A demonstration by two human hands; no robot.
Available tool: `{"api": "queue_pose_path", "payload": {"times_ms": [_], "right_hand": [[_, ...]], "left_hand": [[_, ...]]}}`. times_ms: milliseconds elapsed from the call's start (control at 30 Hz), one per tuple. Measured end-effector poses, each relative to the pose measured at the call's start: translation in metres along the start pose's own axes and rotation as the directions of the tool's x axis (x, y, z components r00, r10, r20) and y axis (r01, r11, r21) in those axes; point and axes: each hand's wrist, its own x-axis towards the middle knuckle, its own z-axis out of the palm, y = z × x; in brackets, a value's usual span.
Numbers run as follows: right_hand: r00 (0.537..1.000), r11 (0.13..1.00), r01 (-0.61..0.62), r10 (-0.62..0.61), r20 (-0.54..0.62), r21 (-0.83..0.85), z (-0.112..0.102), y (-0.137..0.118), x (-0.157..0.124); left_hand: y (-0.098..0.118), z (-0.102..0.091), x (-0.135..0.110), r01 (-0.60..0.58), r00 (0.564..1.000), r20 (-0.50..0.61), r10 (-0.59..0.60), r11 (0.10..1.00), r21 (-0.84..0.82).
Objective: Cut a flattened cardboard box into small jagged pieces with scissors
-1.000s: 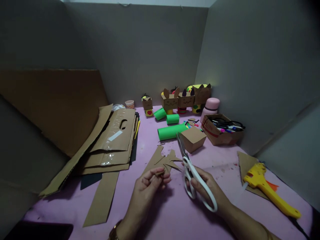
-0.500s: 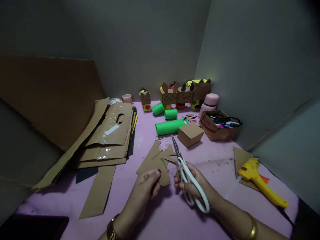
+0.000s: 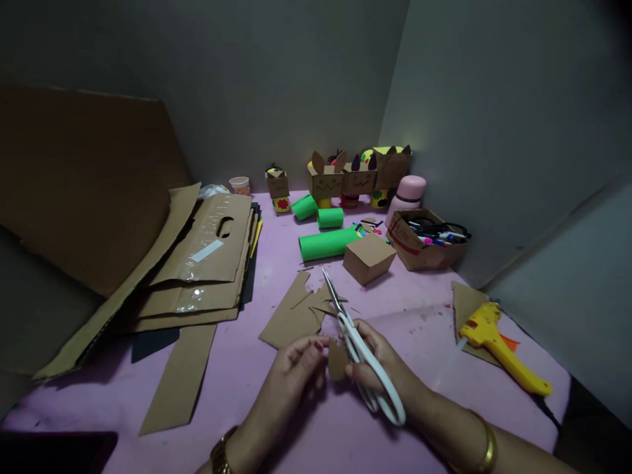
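My right hand (image 3: 385, 368) grips white-handled scissors (image 3: 358, 349), blades pointing away toward the back of the table. My left hand (image 3: 293, 372) has its fingers curled and pinches a small rounded piece of brown cardboard (image 3: 338, 359), held between both hands just left of the scissor handles. Behind the hands a cut-up cardboard sheet (image 3: 291, 316) with jagged notches lies flat on the pink table (image 3: 276, 421).
A stack of flattened cardboard (image 3: 197, 270) and a loose strip (image 3: 178, 378) lie left. Green tubes (image 3: 326, 243), a small cardboard box (image 3: 368, 258), cardboard figures (image 3: 345, 178), a pink bottle (image 3: 407, 196) and a box of pens (image 3: 427, 243) stand behind. A yellow glue gun (image 3: 498, 345) lies right.
The small cardboard piece now sits upright between both hands beside the scissors. Both hands and scissors drifted slightly left in view as the head shifted.
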Motion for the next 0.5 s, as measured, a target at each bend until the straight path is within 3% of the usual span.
{"api": "queue_pose_path", "payload": {"times_ms": [167, 333, 500], "right_hand": [[1.000, 1.000, 0.011, -0.011, -0.019, 0.008, -0.001, 0.003, 0.001], [0.993, 0.997, 0.047, -0.053, -0.104, -0.059, -0.011, -0.002, 0.004], [0.989, 0.980, 0.043, -0.070, -0.132, -0.193, -0.022, -0.010, 0.007]], "left_hand": [[0.000, 0.001, -0.001, -0.125, 0.991, 0.063, 0.118, 0.985, 0.115], [0.006, -0.012, 0.004, -0.113, 0.976, -0.184, 0.118, 0.993, 0.035], [0.015, -0.029, 0.015, -0.243, 0.911, -0.357, 0.207, 0.968, -0.060]]}}
